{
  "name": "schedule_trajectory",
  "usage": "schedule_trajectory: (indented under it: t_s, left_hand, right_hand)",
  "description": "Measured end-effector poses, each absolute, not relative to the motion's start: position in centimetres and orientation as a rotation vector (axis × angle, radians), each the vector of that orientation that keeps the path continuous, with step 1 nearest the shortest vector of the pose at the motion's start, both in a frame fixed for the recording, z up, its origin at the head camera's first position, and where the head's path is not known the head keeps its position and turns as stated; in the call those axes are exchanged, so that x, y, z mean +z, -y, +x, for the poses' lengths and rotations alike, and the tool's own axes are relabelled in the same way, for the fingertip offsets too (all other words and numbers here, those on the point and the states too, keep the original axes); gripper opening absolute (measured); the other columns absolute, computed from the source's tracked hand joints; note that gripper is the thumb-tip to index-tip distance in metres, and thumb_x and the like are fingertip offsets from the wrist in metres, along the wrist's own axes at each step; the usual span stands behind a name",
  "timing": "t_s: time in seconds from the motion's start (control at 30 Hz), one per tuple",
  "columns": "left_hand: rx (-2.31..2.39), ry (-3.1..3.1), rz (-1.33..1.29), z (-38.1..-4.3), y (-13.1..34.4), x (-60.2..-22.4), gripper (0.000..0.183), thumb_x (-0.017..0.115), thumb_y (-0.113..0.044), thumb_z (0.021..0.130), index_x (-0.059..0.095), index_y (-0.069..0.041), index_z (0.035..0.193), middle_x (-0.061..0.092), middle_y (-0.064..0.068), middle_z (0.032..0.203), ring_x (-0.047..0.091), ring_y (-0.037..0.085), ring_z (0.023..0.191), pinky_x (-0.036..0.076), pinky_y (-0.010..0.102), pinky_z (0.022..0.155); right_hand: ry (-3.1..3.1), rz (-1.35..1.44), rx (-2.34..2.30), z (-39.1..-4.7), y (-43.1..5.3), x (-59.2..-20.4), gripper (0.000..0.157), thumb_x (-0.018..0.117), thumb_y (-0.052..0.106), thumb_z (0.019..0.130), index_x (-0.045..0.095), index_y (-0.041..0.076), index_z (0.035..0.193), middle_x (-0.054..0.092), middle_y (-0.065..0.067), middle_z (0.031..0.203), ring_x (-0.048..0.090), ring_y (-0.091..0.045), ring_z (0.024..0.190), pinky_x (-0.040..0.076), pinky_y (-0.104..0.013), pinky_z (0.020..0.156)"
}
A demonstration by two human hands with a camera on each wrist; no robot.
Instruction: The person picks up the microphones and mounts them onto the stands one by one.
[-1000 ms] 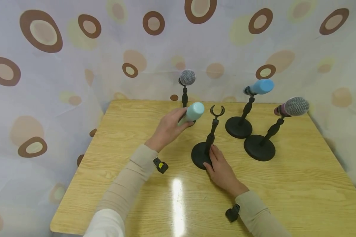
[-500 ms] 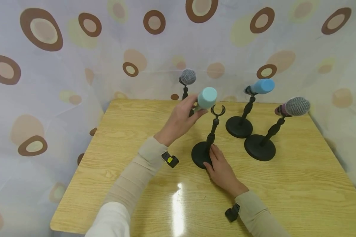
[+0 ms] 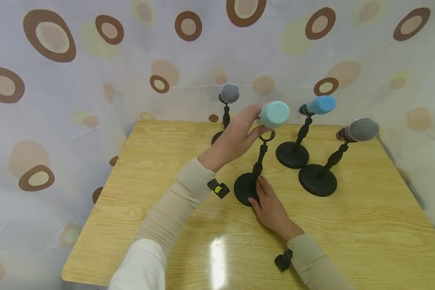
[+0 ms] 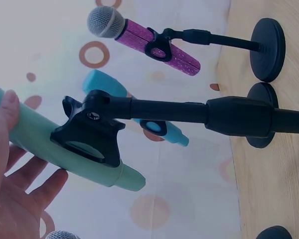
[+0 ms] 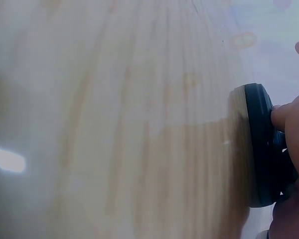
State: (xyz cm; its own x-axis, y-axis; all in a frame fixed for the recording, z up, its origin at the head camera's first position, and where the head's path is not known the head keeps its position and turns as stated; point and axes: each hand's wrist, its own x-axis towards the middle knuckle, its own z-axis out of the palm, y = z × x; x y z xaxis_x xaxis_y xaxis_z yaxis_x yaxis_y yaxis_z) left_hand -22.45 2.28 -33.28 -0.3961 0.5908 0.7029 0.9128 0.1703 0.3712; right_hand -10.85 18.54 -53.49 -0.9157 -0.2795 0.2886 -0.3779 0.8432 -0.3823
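My left hand (image 3: pixel 233 139) grips a mint-green microphone (image 3: pixel 274 114), thumb on one side and fingers on the other. Its blunt end faces up towards the head camera. The microphone is at the curved clip (image 4: pixel 92 122) of a black microphone stand (image 3: pixel 245 189). In the left wrist view the clip overlaps the green body; whether it sits fully inside I cannot tell. My right hand (image 3: pixel 272 210) holds the round base of this stand, fingers beside the post and thumb at the rim. The right wrist view shows the base edge-on (image 5: pixel 261 144) against that hand.
Behind the left hand a stand carries a microphone with a silver mesh head (image 3: pixel 230 93). To the right stand a blue microphone (image 3: pixel 322 105) and a purple one with a mesh head (image 3: pixel 363 129), each on a black stand. The wooden table (image 3: pixel 130 225) meets a patterned curtain (image 3: pixel 94 80).
My left hand has carried the mint-green microphone right and up, from beside the rear stand to the clip of the middle stand. The right hand has stayed on the base.
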Motion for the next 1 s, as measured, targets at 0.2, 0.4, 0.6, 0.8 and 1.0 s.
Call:
schedule_trajectory:
  t_s: [0.2,0.4,0.6,0.8,1.0]
  left_hand:
    - [-1.045,2.089,-1.48,-22.51,-2.46,-33.57,0.054,0.065,-0.018,0.096,0.044,-0.004,0.144,0.052,0.012,0.14,0.049,0.019,0.134,0.035,0.023,0.115]
    - [-1.035,2.157,-1.428,-22.6,-2.58,-33.85,0.049,0.072,-0.012,0.091,0.054,-0.006,0.136,0.051,0.012,0.14,0.048,0.022,0.133,0.037,0.023,0.113]
    - [-0.951,2.235,-1.517,-22.94,-2.89,-34.03,0.051,0.069,-0.009,0.092,0.047,-0.003,0.137,0.045,0.014,0.148,0.037,0.024,0.144,0.025,0.024,0.121]
    - [-0.928,2.392,-1.564,-23.24,-2.74,-33.56,0.055,0.065,-0.01,0.095,0.039,-0.01,0.144,0.041,0.006,0.151,0.037,0.016,0.141,0.029,0.024,0.118]
    - [-0.806,2.43,-1.572,-23.3,-2.4,-33.35,0.077,0.044,0.021,0.079,0.036,-0.014,0.147,0.038,0.006,0.153,0.035,0.016,0.143,0.03,0.026,0.118]
  right_hand:
    - [2.784,0.524,0.632,-10.91,-18.51,-53.46,0.06,0.063,0.014,0.096,0.039,-0.021,0.139,0.035,-0.036,0.15,0.035,-0.05,0.14,0.035,-0.061,0.112]
    - [2.742,0.544,0.58,-11.08,-18.75,-53.97,0.06,0.066,0.013,0.094,0.042,-0.021,0.137,0.038,-0.037,0.148,0.038,-0.049,0.138,0.037,-0.06,0.11]
    - [2.616,0.613,0.473,-11.21,-18.91,-54.4,0.058,0.068,0.014,0.092,0.047,-0.022,0.132,0.044,-0.038,0.142,0.045,-0.051,0.132,0.044,-0.06,0.104]
    - [2.607,0.619,0.494,-11.04,-18.76,-54.32,0.058,0.068,0.014,0.092,0.047,-0.022,0.132,0.045,-0.039,0.141,0.046,-0.052,0.131,0.044,-0.06,0.103]
    - [2.678,0.579,0.507,-11.04,-18.72,-54.06,0.06,0.069,0.012,0.091,0.045,-0.021,0.135,0.042,-0.037,0.145,0.043,-0.05,0.135,0.041,-0.059,0.107]
